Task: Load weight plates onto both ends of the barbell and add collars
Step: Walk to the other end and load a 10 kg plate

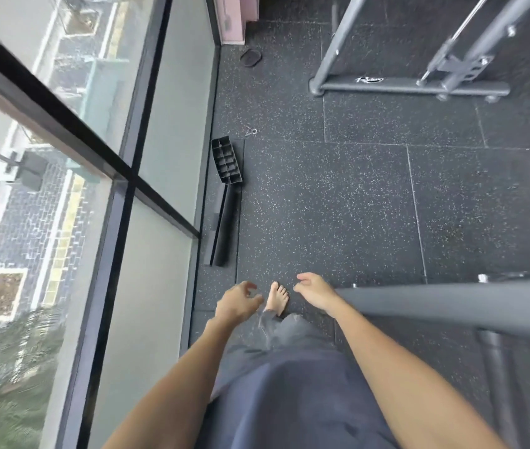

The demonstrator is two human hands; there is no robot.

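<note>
My left hand (pixel 239 299) and my right hand (pixel 313 291) hang out in front of me over the speckled rubber floor, both empty with fingers loosely curled and apart. A small metal spring collar (pixel 251 131) lies on the floor farther ahead, near the window wall. A dark flat disc, perhaps a small weight plate (pixel 251 56), lies at the far end by a pink panel. A chrome bar (pixel 474 24) runs diagonally in the grey rack at top right; I cannot tell if it is the barbell. My bare foot (pixel 277 299) shows between my hands.
A glass window wall (pixel 95 189) fills the left side. A black ribbed plastic piece and channel (pixel 226 196) lie along its base. A grey rack base (pixel 412 85) stands at top right. A thick grey padded bar (pixel 451 306) crosses at right beside my right hand.
</note>
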